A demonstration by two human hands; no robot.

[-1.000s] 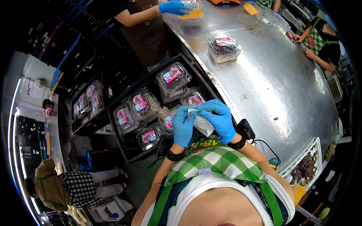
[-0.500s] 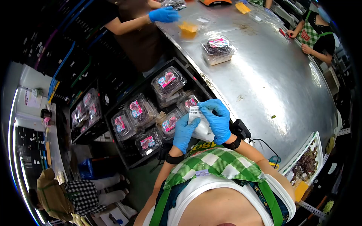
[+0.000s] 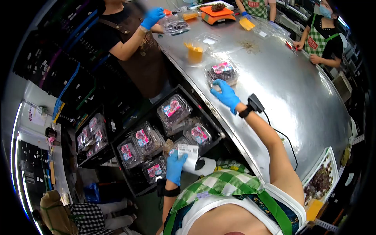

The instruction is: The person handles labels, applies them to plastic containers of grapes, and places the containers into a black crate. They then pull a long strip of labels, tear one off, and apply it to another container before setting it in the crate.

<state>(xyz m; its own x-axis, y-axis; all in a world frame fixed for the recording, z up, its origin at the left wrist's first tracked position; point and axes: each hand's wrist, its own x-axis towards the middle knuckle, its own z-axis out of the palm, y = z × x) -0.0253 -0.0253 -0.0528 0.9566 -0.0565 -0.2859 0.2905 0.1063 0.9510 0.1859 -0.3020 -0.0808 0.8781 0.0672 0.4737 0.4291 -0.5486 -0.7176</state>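
Observation:
My left hand (image 3: 175, 169) is closed on a roll of white printed labels (image 3: 188, 156), whose strip hangs in a loop to the right. On the metal table stands a clear clamshell box of dark grapes (image 3: 222, 73) with a pink and blue label on its lid. My right hand (image 3: 226, 96) reaches out to its near side, fingers apart, fingertips right at the box's lower edge. Below the left of the table, a black crate (image 3: 183, 91) holds several similar boxes (image 3: 141, 137), close beside my left hand.
An orange scale (image 3: 217, 15) stands at the far end. Yellow cards (image 3: 246, 23) lie on the table. A co-worker (image 3: 135, 51) in blue gloves is at the left edge, another (image 3: 323, 37) at the right. A white tray of grapes (image 3: 332, 156) sits at lower right.
My right hand has left the label roll and moved forward to the grape box on the table. My left hand, still holding the labels, has shifted down and left.

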